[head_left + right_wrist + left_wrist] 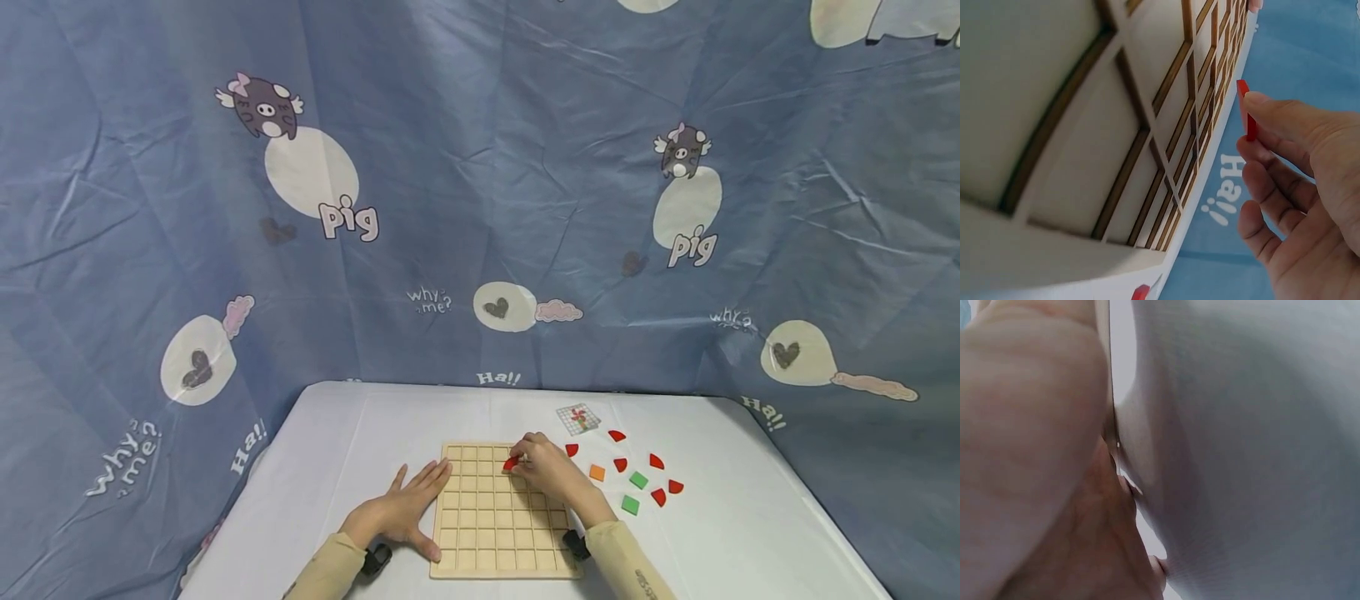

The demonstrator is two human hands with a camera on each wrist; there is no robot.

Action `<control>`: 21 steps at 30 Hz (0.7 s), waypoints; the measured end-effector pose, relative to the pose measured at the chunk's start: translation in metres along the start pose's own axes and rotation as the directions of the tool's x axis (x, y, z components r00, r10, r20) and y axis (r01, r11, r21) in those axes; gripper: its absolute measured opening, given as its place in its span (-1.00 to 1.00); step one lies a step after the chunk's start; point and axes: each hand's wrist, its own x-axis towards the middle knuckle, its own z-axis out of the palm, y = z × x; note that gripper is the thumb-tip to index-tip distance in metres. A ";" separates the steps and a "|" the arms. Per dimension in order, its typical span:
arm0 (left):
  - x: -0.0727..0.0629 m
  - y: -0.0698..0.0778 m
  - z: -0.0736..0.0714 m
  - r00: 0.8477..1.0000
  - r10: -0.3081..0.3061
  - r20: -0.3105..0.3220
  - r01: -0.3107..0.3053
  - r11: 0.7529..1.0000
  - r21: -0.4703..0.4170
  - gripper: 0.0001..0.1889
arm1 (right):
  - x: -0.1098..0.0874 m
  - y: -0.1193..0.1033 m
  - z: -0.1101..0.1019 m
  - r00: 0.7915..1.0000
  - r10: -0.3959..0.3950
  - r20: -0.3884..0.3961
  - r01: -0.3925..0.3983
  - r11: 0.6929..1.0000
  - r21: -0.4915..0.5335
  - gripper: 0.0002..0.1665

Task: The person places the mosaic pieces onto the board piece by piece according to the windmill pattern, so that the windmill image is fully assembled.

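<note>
A pale wooden board (pixel 487 538) with a grid of square cells lies on the white table. My right hand (pixel 551 471) is over its upper right part and pinches a red quarter-round tile (pixel 511 463) between thumb and forefinger. In the right wrist view the same red tile (pixel 1251 125) is seen on edge, a little off the grid, the other fingers loosely bent. My left hand (pixel 405 507) spreads its fingers along the board's left edge, thumb near the lower left corner. The left wrist view shows mostly the palm (pixel 1035 437) close up against a pale surface.
Right of the board lie several loose red quarter-round tiles (pixel 656 462), two green square tiles (pixel 630 504) and an orange square tile (pixel 597 472). Behind them is a pattern card (pixel 577 419) with a flower on a grid. A blue printed curtain (pixel 450 208) surrounds the table (pixel 360 433).
</note>
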 end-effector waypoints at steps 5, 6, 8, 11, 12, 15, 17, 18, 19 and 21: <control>0.000 -0.001 0.001 1.000 0.009 -0.003 -0.009 1.000 0.002 0.44 | 0.003 -0.003 0.004 0.999 0.015 0.037 -0.015 1.000 0.014 -0.79; 0.000 -0.001 0.001 1.000 0.011 -0.002 -0.011 1.000 0.000 0.44 | 0.003 -0.004 0.005 0.999 0.017 0.048 -0.018 1.000 0.019 -0.79; 0.000 -0.001 0.001 1.000 0.018 -0.002 -0.018 1.000 0.000 0.44 | 0.004 -0.005 0.006 0.997 0.026 0.069 -0.028 0.999 0.026 -0.81; 0.000 -0.001 0.001 1.000 0.023 -0.003 -0.023 1.000 -0.002 0.44 | 0.004 -0.006 0.008 0.995 0.042 0.094 -0.045 0.998 0.035 -0.82; 0.000 -0.001 0.001 1.000 0.024 -0.003 -0.024 1.000 -0.001 0.44 | 0.004 -0.006 0.008 0.994 0.044 0.099 -0.048 0.998 0.038 -0.82; 0.000 -0.002 0.001 1.000 0.023 -0.007 -0.023 1.000 0.006 0.44 | 0.005 -0.007 0.010 0.994 0.038 0.099 -0.042 0.999 0.032 -0.83; 0.000 -0.002 0.001 1.000 0.020 -0.008 -0.020 1.000 0.008 0.44 | 0.006 -0.007 0.010 0.995 0.033 0.098 -0.036 0.999 0.028 -0.84; 0.001 -0.002 0.001 1.000 0.018 -0.009 -0.018 1.000 0.011 0.44 | 0.006 -0.007 0.010 0.995 0.030 0.095 -0.033 0.999 0.028 -0.84; 0.001 -0.003 0.002 1.000 0.016 -0.010 -0.016 1.000 0.012 0.44 | 0.006 -0.007 0.010 0.995 0.026 0.093 -0.028 0.999 0.027 -0.84; 0.001 -0.003 0.002 1.000 0.012 -0.011 -0.012 1.000 0.014 0.45 | 0.006 -0.006 0.010 0.996 0.017 0.092 -0.020 0.999 0.029 -0.84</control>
